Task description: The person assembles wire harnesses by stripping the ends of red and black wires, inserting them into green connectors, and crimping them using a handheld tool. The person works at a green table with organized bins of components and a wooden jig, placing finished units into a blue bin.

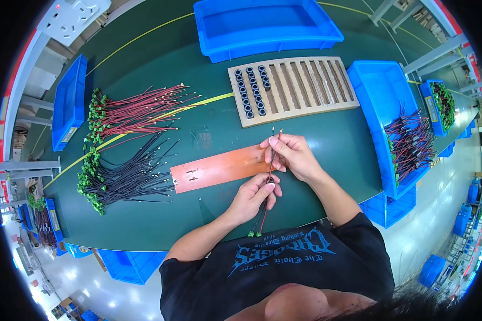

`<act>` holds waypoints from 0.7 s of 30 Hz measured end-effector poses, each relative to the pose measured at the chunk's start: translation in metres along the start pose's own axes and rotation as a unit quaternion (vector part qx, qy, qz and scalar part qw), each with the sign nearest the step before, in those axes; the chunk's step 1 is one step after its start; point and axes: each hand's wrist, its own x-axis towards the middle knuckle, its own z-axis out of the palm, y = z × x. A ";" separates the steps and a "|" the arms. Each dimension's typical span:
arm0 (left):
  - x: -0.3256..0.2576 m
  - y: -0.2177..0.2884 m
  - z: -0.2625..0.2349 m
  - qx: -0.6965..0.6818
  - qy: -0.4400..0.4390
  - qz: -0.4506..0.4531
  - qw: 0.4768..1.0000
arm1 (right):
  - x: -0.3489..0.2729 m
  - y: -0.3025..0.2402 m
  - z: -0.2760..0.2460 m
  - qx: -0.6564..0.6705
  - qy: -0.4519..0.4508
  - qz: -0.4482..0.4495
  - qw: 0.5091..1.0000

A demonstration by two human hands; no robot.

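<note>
Above the counter (343, 142), the left hand (251, 198) closes on a dark ring (270, 180) while the right hand (293, 153) pinches two thin wires (272, 162) above it, so a loosened left grip could let the ring slip.

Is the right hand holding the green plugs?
No, the right hand grips wires near their tips; green plugs show below the left hand.
</note>
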 end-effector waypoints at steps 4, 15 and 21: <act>0.001 0.001 0.000 -0.018 0.007 0.019 1.000 | -0.003 -0.005 0.007 -0.005 0.005 -0.002 1.000; -0.002 0.003 0.000 0.001 0.001 0.031 1.000 | -0.005 0.001 0.005 -0.126 0.010 -0.059 0.990; -0.004 0.003 0.003 -0.040 0.032 0.041 0.998 | -0.006 0.005 0.003 -0.137 0.028 -0.096 0.986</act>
